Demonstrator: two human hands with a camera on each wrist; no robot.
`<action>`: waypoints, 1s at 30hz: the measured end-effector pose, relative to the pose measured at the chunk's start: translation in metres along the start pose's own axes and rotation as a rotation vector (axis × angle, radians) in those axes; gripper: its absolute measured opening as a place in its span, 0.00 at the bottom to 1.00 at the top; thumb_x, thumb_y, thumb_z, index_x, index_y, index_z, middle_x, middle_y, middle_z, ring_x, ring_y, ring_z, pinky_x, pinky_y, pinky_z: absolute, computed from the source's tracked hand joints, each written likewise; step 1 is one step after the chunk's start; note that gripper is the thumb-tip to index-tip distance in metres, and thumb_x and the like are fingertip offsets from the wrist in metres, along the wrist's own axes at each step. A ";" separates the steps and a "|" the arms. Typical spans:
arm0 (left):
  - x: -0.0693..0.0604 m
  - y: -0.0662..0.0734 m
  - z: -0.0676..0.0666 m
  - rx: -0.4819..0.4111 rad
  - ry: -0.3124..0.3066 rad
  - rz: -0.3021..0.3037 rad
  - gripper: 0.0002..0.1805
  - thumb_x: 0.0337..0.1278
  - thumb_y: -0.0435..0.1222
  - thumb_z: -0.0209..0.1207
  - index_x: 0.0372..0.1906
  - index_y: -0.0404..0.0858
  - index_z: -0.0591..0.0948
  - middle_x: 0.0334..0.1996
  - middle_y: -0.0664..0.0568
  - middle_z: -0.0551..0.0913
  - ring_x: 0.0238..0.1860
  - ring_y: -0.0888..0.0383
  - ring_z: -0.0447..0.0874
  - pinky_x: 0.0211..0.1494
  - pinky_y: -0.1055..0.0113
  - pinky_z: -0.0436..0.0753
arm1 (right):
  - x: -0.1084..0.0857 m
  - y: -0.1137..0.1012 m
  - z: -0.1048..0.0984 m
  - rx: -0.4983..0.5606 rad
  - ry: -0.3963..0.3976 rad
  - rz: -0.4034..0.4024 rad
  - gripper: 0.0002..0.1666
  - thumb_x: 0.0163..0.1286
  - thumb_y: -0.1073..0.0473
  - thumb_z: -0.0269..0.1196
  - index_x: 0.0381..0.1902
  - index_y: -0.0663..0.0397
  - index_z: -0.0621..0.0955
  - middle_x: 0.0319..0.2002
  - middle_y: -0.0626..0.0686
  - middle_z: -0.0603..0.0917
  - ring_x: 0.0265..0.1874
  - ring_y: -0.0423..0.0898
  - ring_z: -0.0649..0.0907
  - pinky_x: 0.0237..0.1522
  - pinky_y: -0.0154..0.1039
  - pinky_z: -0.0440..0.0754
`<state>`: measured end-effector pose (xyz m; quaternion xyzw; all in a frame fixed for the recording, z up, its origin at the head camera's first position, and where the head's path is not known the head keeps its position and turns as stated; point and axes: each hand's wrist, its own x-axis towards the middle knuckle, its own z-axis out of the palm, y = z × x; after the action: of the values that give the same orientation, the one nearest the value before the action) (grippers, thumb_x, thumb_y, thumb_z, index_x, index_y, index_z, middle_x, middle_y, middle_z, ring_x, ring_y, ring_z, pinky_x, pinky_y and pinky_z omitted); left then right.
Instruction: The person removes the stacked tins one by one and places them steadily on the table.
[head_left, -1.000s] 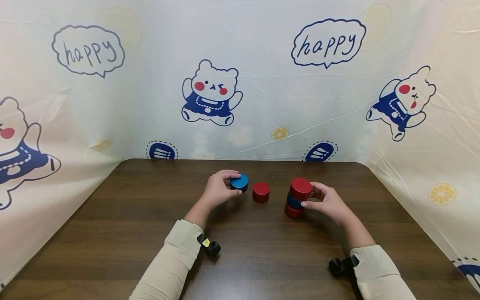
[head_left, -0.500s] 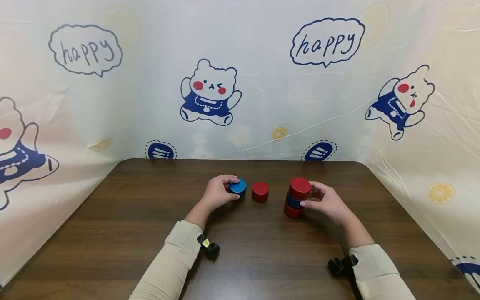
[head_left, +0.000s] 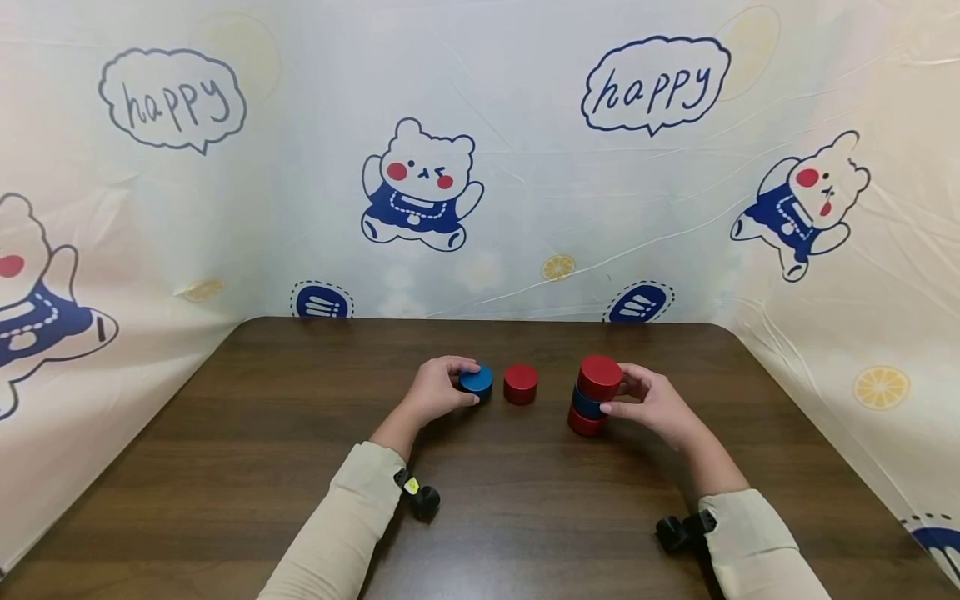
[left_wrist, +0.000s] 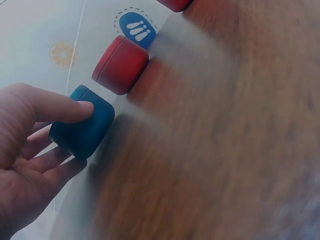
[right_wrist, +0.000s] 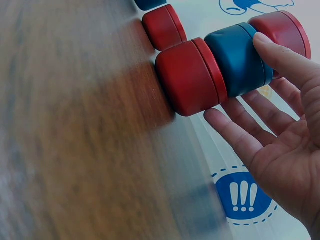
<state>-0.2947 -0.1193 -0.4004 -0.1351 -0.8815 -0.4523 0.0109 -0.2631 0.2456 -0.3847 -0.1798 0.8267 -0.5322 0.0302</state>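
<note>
My left hand (head_left: 435,392) grips a small round blue canister (head_left: 476,382) between thumb and fingers. In the left wrist view this canister (left_wrist: 86,122) stands on the tabletop. Just right of it is a lone red canister (head_left: 521,384), untouched. Farther right stands a stack of three: a red canister (head_left: 601,377) on top, a blue canister (head_left: 587,404) in the middle and a red canister (head_left: 587,423) at the bottom. My right hand (head_left: 656,407) holds the stack from its right side, with the thumb on the middle blue canister (right_wrist: 237,60) and fingers behind.
A dark wooden table (head_left: 510,517) with rounded far corners carries everything. Behind and beside it hangs a pale curtain (head_left: 525,125) printed with bears and lettering. A small black camera (head_left: 422,498) is strapped to the left wrist, another black camera (head_left: 678,533) to the right.
My left hand has lowered the blue canister and brought it slightly nearer, down onto the table left of the lone red one. My right hand and the stack have stayed put.
</note>
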 end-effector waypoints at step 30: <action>-0.003 0.011 -0.009 -0.110 0.029 0.041 0.29 0.49 0.32 0.72 0.59 0.39 0.79 0.59 0.41 0.75 0.61 0.45 0.74 0.60 0.51 0.76 | 0.001 0.001 0.000 -0.003 0.005 0.000 0.36 0.59 0.59 0.72 0.63 0.61 0.72 0.55 0.61 0.80 0.53 0.57 0.78 0.54 0.47 0.77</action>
<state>-0.2896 -0.1209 -0.3870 -0.1470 -0.8521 -0.5017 0.0254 -0.2644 0.2453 -0.3857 -0.1788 0.8276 -0.5313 0.0279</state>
